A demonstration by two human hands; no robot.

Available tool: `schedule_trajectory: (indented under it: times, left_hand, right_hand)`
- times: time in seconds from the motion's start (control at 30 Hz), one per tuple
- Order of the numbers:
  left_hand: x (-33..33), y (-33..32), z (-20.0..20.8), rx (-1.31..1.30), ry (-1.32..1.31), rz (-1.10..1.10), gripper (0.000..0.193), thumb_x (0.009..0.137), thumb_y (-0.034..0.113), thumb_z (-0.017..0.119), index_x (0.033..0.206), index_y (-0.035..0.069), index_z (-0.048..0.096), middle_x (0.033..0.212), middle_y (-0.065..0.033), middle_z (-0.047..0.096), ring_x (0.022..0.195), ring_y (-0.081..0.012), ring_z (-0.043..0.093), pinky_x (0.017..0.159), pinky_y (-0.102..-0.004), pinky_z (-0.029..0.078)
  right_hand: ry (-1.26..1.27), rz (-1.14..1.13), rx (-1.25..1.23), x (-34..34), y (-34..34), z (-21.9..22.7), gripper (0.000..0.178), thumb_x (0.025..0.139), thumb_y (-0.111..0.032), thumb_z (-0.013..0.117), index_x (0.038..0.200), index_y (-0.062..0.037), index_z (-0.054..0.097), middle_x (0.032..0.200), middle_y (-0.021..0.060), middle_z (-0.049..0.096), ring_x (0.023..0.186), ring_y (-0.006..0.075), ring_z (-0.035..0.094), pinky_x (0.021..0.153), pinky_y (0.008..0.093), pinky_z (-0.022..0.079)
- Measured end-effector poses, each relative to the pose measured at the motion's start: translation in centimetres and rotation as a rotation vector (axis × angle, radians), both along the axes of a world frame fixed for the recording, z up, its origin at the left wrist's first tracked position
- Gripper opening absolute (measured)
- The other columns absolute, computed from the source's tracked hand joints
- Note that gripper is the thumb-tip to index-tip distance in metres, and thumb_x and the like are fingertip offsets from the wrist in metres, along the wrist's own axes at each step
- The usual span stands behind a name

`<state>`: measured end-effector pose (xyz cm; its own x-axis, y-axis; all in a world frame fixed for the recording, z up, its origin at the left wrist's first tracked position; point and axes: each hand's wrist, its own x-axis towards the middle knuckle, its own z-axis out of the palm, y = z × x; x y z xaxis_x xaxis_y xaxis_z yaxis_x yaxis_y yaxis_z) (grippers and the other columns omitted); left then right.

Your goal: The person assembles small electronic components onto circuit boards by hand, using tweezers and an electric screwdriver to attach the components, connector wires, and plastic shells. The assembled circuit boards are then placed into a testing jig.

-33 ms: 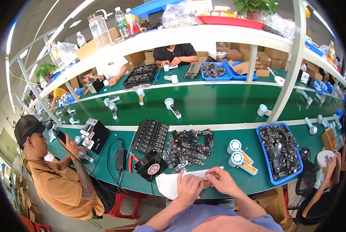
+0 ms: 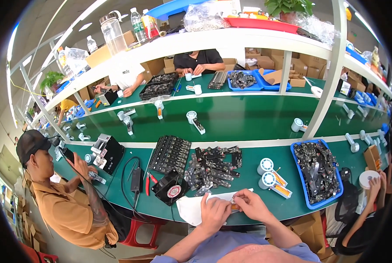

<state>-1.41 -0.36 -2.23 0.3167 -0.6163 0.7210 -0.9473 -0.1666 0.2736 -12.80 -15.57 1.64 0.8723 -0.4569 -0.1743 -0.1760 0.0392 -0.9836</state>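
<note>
Both hands work close together over a white cloth (image 2: 189, 211) at the near table edge. My left hand (image 2: 215, 214) is closed over a handheld fan, hiding most of it. My right hand (image 2: 251, 207) pinches at the fan's open handle with thumb and fingers; a bit of orange (image 2: 235, 207) shows between the hands. What the right fingertips touch is too small to make out. Right of them lie two pale-blue handheld fans (image 2: 268, 179), their open handles showing orange batteries. A pile of dark circuit boards (image 2: 213, 170) sits just beyond my hands.
A blue tray (image 2: 310, 206) of circuit boards stands at right. Left of the pile are stacked boards (image 2: 169, 154), a black blower fan (image 2: 171, 188), red pliers (image 2: 147, 184) and a black power adapter (image 2: 137, 180). A co-worker (image 2: 69, 197) sits at left. Fans lie along the green belt (image 2: 244, 116).
</note>
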Motion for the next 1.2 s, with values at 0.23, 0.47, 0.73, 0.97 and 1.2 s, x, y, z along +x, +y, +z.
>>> schedule_trajectory:
  times: [0.23,0.47,0.73,0.97,1.2]
  left_hand:
    - [0.1,-0.3,-0.9,-0.017,0.017,-0.010,0.025,0.082,0.011,0.083,0.101,0.015,0.068,0.095,0.0038,0.069,0.100,-0.0202,0.063,0.118,-0.0540,0.033]
    - [0.3,0.5,-1.4,-0.036,-0.029,-0.125,0.028,0.081,0.015,0.086,0.106,0.017,0.073,0.102,0.0067,0.072,0.104,-0.0204,0.063,0.119,-0.0570,0.033]
    - [0.7,0.6,-1.0,-0.035,-0.086,-0.127,0.030,0.080,0.015,0.086,0.107,0.017,0.074,0.101,0.0055,0.071,0.104,-0.0203,0.064,0.119,-0.0582,0.035]
    - [-0.1,0.0,-0.2,-0.045,-0.026,0.017,0.025,0.079,0.011,0.084,0.098,0.016,0.068,0.095,0.0038,0.069,0.102,-0.0197,0.065,0.119,-0.0529,0.032]
    - [-0.2,-0.6,1.4,-0.030,0.224,0.030,0.019,0.083,0.007,0.081,0.097,0.011,0.068,0.098,-0.0017,0.069,0.107,-0.0241,0.063,0.118,-0.0522,0.033]
  right_hand:
    - [-0.019,0.031,-0.039,-0.4,-0.4,-0.3,0.027,0.105,-0.014,0.068,0.122,0.0058,0.065,0.110,0.0107,0.073,0.093,0.0135,0.072,0.077,0.0286,0.061]
    - [-0.036,-0.063,0.057,0.2,-0.4,-1.5,0.027,0.104,-0.012,0.068,0.122,0.0074,0.065,0.106,0.0121,0.074,0.092,0.0135,0.073,0.075,0.0278,0.061]
    - [-0.038,-0.041,0.045,0.0,-0.6,-2.0,0.028,0.103,-0.012,0.069,0.122,0.0081,0.064,0.104,0.0124,0.074,0.089,0.0129,0.073,0.074,0.0271,0.060]
    - [-0.004,0.021,-0.131,-0.9,-0.8,-1.2,0.025,0.101,-0.007,0.071,0.123,0.0036,0.065,0.104,0.0073,0.074,0.091,0.0115,0.072,0.076,0.0263,0.060]
    - [-0.044,-0.026,-0.180,-0.6,-0.1,1.3,0.021,0.097,-0.004,0.075,0.116,0.0052,0.072,0.100,0.0063,0.075,0.090,0.0081,0.070,0.080,0.0243,0.058]
